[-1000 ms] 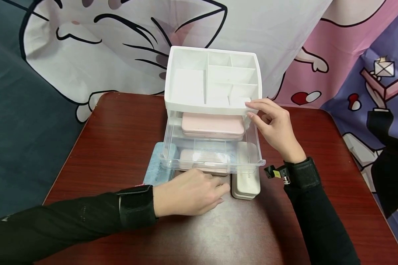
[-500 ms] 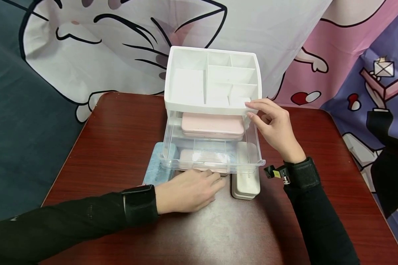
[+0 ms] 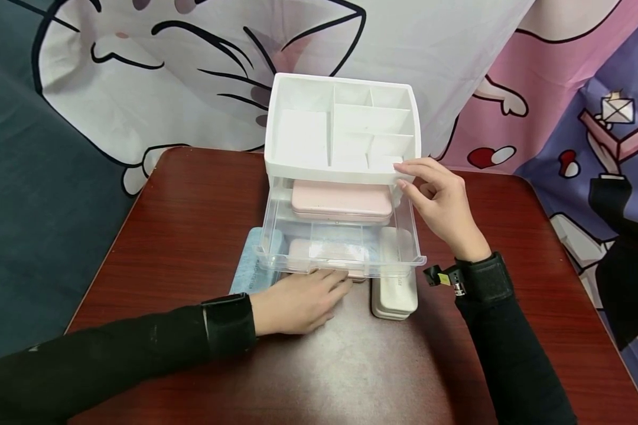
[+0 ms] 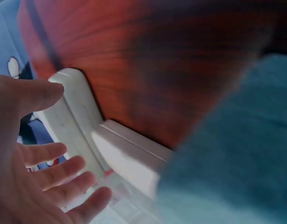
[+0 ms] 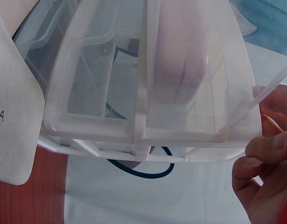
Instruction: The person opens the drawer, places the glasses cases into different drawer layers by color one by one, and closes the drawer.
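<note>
Nearest me is the bare stretch of reddish-brown table [image 3: 383,372], shiny under the light. A dark sleeve [image 3: 127,348] crosses it from the left, ending in the person's left hand [image 3: 303,302]. I read that grip as wide: the left wrist view shows straight, parted fingers and the thumb well off them. I can't tell from here whether the fingertips touch anything.

Right of that hand lies an ivory case [image 3: 395,295], rounded and lettered, pointing away from me. On the left a light blue case [image 3: 248,268] lies partly behind the wristband [image 3: 225,324]. Between these two I have a lower pink case [image 4: 127,158], pale, with a seam along its side, and the hand covers part of its near edge.

Over the far parts of all three juts the clear drawer [image 3: 372,268], pulled out toward me, so I see them partly through plastic. It is see-through, with a lip along its near edge. In its far half sits an upper pink case [image 3: 342,198], smooth, closed and round-cornered.

The right hand [image 3: 443,203] has a narrow grip, thumb and fingers holding the near right corner of the white organizer [image 3: 335,173] above. That top is glossy white, with one large compartment on the left and smaller ones on the right.

Farthest off hangs printed fabric [image 3: 191,106] with a black-outlined cat face.
</note>
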{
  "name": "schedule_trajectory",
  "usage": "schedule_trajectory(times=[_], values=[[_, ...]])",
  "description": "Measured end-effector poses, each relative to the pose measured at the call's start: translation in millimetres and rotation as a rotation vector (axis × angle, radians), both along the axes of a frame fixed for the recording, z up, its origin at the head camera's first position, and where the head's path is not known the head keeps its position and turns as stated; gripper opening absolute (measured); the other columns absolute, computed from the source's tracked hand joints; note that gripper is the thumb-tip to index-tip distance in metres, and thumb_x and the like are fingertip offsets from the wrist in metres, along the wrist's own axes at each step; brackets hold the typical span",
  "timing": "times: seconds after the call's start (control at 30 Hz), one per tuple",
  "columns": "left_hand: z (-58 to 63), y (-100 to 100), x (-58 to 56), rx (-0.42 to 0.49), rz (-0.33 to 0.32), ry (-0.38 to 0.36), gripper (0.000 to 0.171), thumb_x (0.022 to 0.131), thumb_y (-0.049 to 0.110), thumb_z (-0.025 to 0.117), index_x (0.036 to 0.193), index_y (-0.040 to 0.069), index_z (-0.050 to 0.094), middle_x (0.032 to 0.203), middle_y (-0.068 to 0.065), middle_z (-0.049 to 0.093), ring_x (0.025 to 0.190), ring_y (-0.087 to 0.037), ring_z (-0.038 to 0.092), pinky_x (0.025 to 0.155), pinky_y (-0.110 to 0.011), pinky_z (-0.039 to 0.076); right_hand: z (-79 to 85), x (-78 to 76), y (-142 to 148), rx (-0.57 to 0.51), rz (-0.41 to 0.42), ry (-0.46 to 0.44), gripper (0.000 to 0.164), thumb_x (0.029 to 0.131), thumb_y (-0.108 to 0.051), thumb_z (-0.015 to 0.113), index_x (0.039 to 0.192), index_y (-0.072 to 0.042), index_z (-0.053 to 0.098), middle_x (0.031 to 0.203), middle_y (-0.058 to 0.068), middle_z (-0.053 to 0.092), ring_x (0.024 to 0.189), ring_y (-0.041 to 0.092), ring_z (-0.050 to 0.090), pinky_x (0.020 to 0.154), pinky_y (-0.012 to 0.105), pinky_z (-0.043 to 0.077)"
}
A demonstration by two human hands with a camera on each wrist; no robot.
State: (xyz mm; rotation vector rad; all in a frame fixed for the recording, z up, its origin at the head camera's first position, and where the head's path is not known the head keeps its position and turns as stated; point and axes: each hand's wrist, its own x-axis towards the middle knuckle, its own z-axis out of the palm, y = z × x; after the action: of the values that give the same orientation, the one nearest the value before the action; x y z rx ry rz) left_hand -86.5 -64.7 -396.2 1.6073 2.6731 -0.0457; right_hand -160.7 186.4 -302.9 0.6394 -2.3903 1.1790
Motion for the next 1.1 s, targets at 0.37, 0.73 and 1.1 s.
schedule_trajectory(times=[0.37, 0.73, 1.1], values=[[-10.0, -7, -10.7, -0.019, 0.184, -0.209, 0.066, 0.095, 0.033, 0.059, 0.148, 0.006, 0.031, 0.126, -0.017, 0.058, 0.058, -0.012, 0.06, 0.041, -0.025, 0.044, 2.3, 1.6, -2, -0.005, 0.001, -0.006, 0.027, 0.088, 0.005, 0.064, 0.114, 0.002, 0.069, 0.109, 0.016, 0.066, 0.052, 0.002, 0.028, 0.051, 0.019, 0.027], [-13.2, -6, -12.9, -0.018, 0.318, -0.316, 0.055, 0.093, 0.03, 0.061, 0.136, 0.007, 0.036, 0.107, -0.017, 0.064, 0.058, -0.017, 0.062, 0.046, -0.034, 0.048, 1.7, 1.2, -1, -0.011, 0.001, -0.004, 0.026, 0.088, 0.005, 0.064, 0.113, 0.002, 0.069, 0.109, 0.016, 0.066, 0.051, 0.002, 0.027, 0.051, 0.018, 0.026], [-7.7, 10, -12.3, -0.02, 0.367, -0.373, 0.05, 0.095, 0.028, 0.058, 0.136, 0.007, 0.039, 0.112, -0.019, 0.065, 0.085, -0.026, 0.067, 0.059, -0.041, 0.054, 0.7, 0.6, 0, -0.008, 0.009, -0.004, 0.027, 0.088, 0.004, 0.064, 0.114, 0.001, 0.069, 0.109, 0.016, 0.066, 0.052, 0.002, 0.028, 0.051, 0.019, 0.027]])
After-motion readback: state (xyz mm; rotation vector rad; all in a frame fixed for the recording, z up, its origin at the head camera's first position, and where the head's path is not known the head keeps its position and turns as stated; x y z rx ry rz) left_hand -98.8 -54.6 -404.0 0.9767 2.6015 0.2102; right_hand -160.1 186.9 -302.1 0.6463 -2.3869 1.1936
